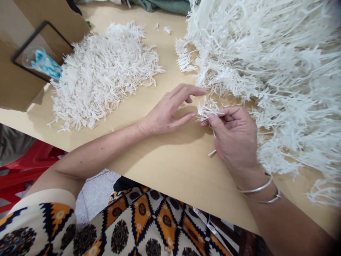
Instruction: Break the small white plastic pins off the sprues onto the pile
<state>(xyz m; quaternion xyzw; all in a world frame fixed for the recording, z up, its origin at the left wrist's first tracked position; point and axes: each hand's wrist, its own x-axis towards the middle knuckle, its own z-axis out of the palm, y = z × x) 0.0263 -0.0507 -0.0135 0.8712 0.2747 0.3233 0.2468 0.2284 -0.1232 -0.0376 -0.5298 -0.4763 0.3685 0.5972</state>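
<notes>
In the head view, my right hand (234, 137) pinches a white frayed strand (206, 109) between thumb and fingers. The strand's feathery tip fans out toward the left, and a thin stem end pokes out below my palm. My left hand (176, 110) is just left of that tip, its thumb and fingers apart with nothing between them. A large heap of long white frayed strands (279, 71) spreads over the right side of the table. On the left lies a neater pile of short white frayed pieces (106, 71).
The pale table (160, 167) has its near edge running close to my body. A cardboard box (16, 81) stands at the back left, beside a clear cup with blue contents (44, 64). A red stool (34, 160) is below on the left. Dark green cloth (165, 6) lies at the far edge.
</notes>
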